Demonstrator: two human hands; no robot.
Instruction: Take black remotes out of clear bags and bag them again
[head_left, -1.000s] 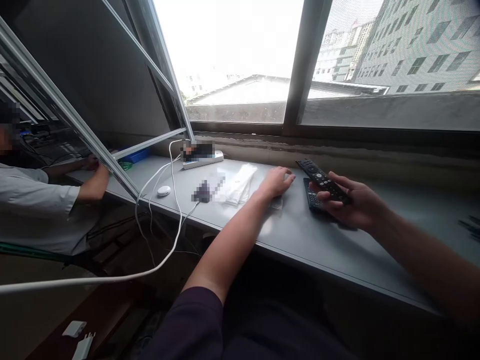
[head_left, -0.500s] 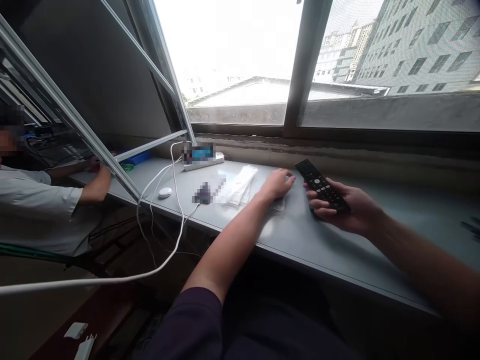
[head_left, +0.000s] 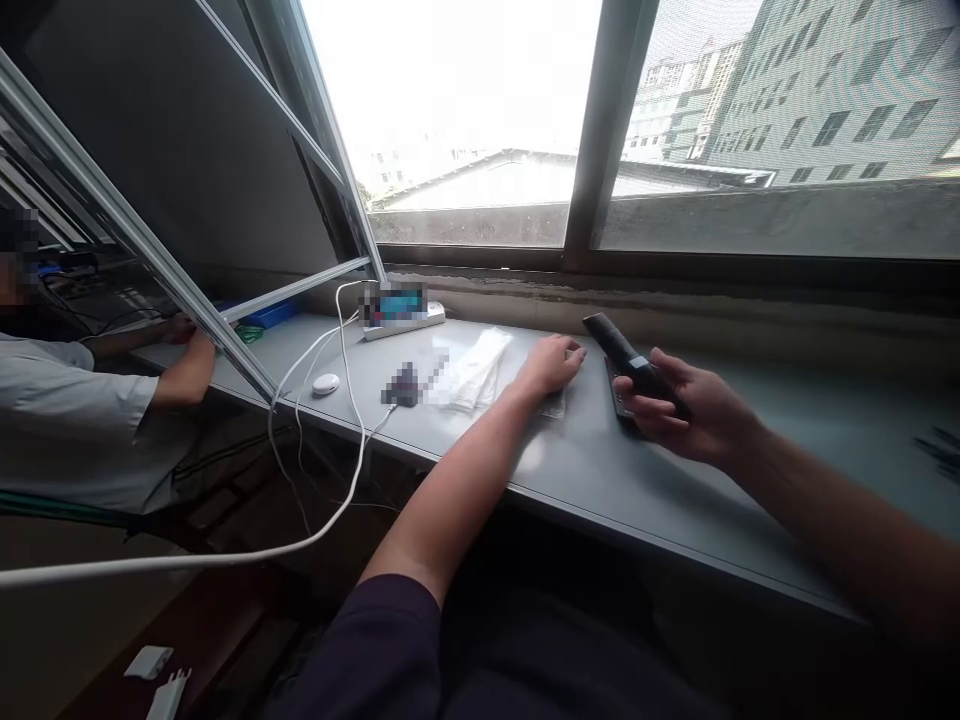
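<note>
The right hand (head_left: 694,410) gripped a black remote control (head_left: 626,350), newly steeper, above a second remote (head_left: 619,395); the left hand (head_left: 551,365) lay open, empty.

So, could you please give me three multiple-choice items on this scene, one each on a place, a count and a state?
1. Where is the white power strip?
A. In the person's hand
B. On the floor
C. On the grey desk

2. How many black remote controls show?
A. One
B. Two
C. Four

3. What is the right hand doing?
A. Holding a remote up off the desk
B. Lying empty on the desk
C. Hanging at the person's side

1: C, the strip sits on the desktop at its back edge.
2: B, the raised remote is in the hand and the lower remote lies on the desk.
3: A, its fingers wrap the raised remote.
</note>
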